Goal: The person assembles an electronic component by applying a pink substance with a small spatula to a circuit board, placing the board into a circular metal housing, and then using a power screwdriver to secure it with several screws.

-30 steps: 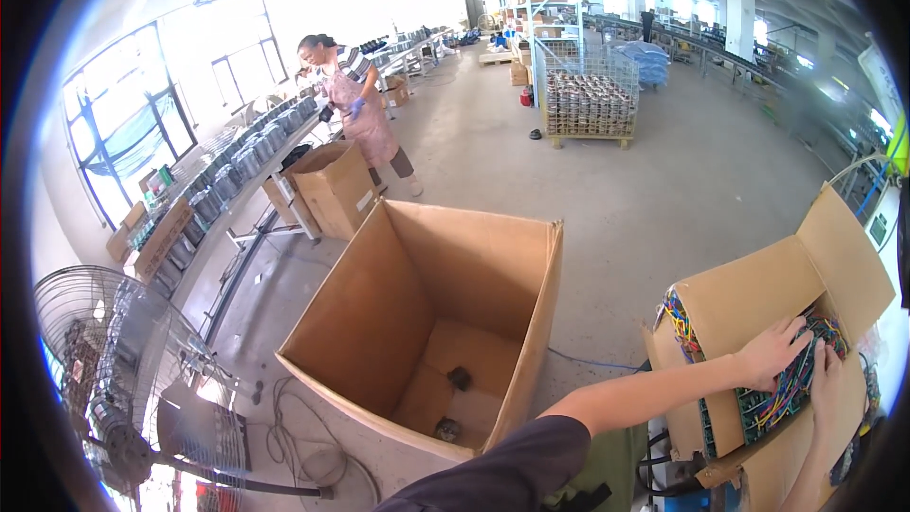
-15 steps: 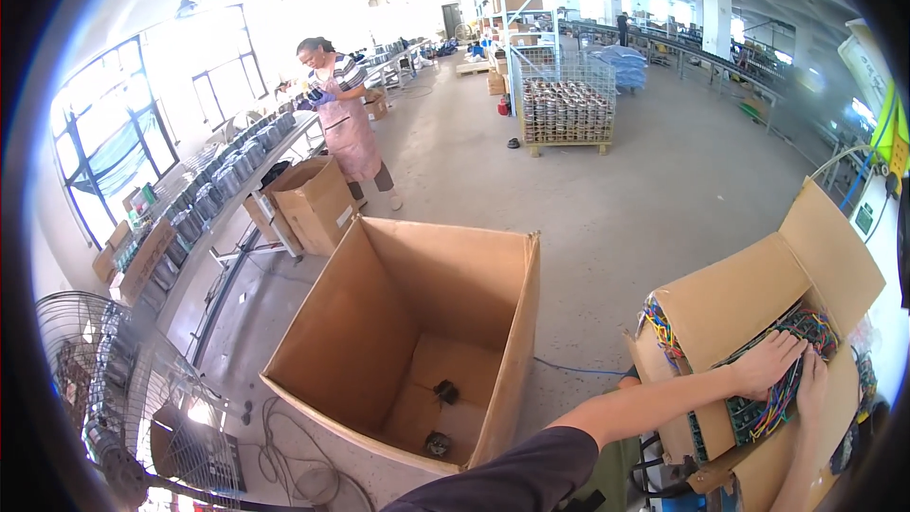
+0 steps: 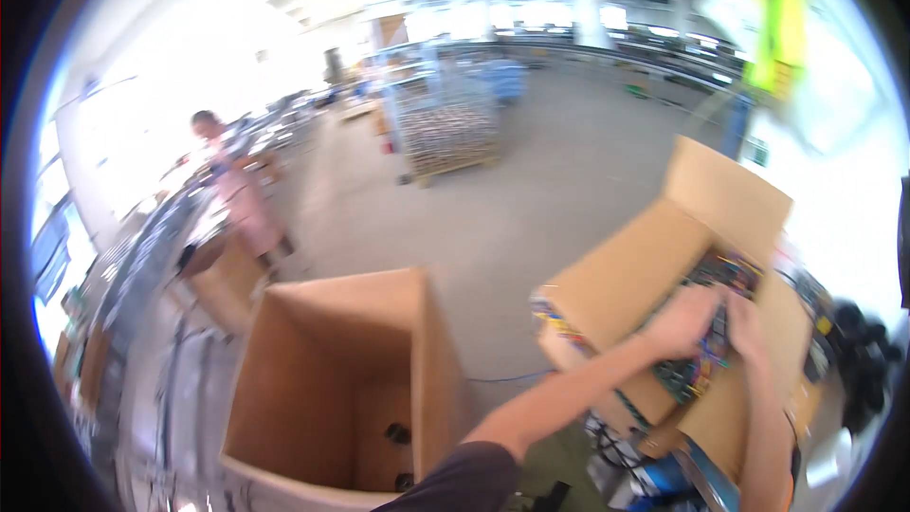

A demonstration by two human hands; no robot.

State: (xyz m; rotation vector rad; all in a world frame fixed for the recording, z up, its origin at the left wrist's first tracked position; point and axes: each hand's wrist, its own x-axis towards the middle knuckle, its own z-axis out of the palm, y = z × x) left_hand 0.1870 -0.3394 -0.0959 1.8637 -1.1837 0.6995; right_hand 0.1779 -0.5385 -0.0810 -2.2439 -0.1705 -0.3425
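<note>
**Left hand [image 3: 690, 320] and right hand [image 3: 745, 327] close together among wired circuit boards [image 3: 676, 379], near right**

Head view; image edges soft, some motion blur. The circuit boards, green and packed with coloured wires, lie in an open cardboard box [image 3: 621, 270] at near right. Both hands are inside its opening, side by side and on the boards, left hand reaching in across the box's left side, right hand coming up from the near edge. Fingers bent; cannot tell whether either is clamped on a single board, since the fingertips are hidden in the wires. A dark sleeve [image 3: 464, 476] covers the left upper forearm.

One box flap [image 3: 732, 192] stands up at the far end. More coloured wires [image 3: 561, 324] poke out at the left end. Black cables [image 3: 861, 360] are bunched to the right of the box.

Near left: a large open carton [image 3: 322, 398] with a small dark part [image 3: 398, 433] on its bottom. A blue cable [image 3: 510, 379] runs along the floor [image 3: 588, 190] between carton and box.

Far left: a co-worker [image 3: 245, 199] in a pink apron, standing beside a smaller carton [image 3: 227, 275]. Far centre: a loaded wire cage [image 3: 447, 137] on a pallet [image 3: 455, 167], blue sacks [image 3: 502, 81] just beyond to its right.
</note>
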